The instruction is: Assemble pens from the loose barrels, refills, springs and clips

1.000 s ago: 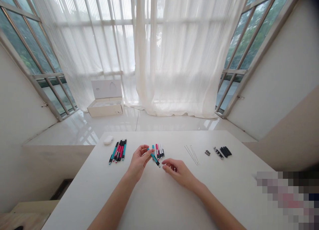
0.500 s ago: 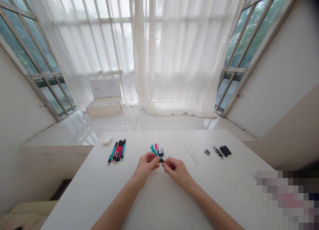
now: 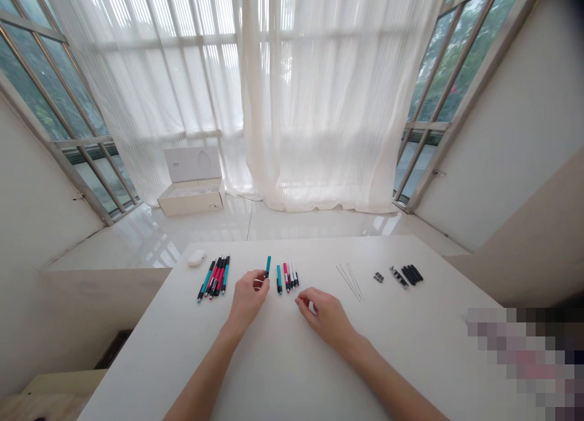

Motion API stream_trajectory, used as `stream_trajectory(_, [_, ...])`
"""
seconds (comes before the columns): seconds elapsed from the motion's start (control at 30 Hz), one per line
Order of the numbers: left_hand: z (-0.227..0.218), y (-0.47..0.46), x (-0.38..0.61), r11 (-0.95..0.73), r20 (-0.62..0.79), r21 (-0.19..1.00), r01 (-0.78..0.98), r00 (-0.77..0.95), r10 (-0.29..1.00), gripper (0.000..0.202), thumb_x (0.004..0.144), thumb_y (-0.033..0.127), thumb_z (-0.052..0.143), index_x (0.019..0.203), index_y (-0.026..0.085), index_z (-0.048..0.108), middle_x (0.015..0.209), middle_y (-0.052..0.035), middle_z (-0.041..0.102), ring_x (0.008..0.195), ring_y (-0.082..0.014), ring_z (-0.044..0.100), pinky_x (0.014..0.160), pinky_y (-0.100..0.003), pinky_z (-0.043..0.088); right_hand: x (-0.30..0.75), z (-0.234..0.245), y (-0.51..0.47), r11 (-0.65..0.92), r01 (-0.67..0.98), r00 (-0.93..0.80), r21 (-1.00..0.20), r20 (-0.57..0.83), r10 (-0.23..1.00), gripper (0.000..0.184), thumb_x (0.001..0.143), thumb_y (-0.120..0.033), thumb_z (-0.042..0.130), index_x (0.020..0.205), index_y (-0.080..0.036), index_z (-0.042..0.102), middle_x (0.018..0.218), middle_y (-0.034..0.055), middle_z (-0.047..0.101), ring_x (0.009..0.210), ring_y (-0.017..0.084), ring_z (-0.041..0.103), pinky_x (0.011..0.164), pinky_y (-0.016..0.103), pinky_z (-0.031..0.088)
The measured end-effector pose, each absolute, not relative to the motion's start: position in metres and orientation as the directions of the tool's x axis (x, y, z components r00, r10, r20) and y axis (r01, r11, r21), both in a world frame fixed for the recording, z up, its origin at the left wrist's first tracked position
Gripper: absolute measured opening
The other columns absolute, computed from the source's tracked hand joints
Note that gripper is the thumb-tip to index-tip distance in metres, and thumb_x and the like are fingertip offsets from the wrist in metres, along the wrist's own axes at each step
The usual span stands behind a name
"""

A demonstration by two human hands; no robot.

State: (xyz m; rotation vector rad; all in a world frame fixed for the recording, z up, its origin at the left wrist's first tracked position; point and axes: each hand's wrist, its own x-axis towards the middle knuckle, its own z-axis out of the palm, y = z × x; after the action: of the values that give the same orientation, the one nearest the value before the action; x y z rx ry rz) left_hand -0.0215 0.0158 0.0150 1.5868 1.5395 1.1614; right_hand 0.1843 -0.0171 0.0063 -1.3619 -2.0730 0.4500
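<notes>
1. Teal pen [image 3: 268, 266] lies or is held just past the left hand [image 3: 249, 297], near the far edge of the white worktop [image 3: 292, 363], between two groups of pens. Its lower part is hidden behind the hand.
2. The left hand's fingers curl narrowly around that hidden end. From this view, I cannot tell whether they pinch the pen or only cover it.
3. The right hand [image 3: 326, 316] rests low on the worktop, loosely cupped and empty, its fingertips just in front of the short row of pens [image 3: 286, 277].
4. That row holds teal, pink and black-and-white pens lying side by side, all pointing toward the far edge.
5. Further left lies a tight bunch of teal, pink and black pens [image 3: 214, 277], with a white rounded case [image 3: 196, 258] beyond it.
6. Thin metal rods [image 3: 349, 281], small dark metal parts [image 3: 378, 277] and black pen parts [image 3: 408, 275] lie toward the right.
7. A slim barrel like this probably sits steadiest between thumb and fingertips, kept parallel to its neighbours.
</notes>
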Motion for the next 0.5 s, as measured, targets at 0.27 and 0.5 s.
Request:
stream_trajectory(0.27, [0.01, 0.013, -0.021, -0.11, 0.214, 0.577, 0.809, -0.02, 0.977, 0.015, 0.082, 0.024, 0.055, 0.089, 0.023, 0.067, 0.083, -0.0031, 0.072, 0.074, -0.0183, 0.064, 0.064, -0.025, 0.041, 0.189, -0.002, -0.008, 0.304, 0.822, -0.196, -0.481, 0.262, 0.945, 0.023, 0.088, -0.03, 0.045, 0.103, -0.025, 0.061, 0.107, 0.0046, 0.064, 0.081, 0.018, 0.064, 0.068, 0.028, 0.045])
stream_trajectory(0.5, [0.006, 0.016, -0.009, -0.154, 0.226, 0.479, 0.864, 0.049, 0.973, 0.014, 0.085, 0.025, 0.053, 0.091, 0.021, 0.065, 0.088, -0.0054, 0.07, 0.074, -0.0185, 0.064, 0.065, -0.025, 0.04, 0.188, -0.004, -0.004, 0.322, 0.845, -0.246, -0.427, 0.222, 0.943, 0.036, 0.088, -0.029, 0.045, 0.122, -0.026, 0.055, 0.128, 0.0051, 0.058, 0.097, 0.021, 0.063, 0.078, 0.031, 0.047])
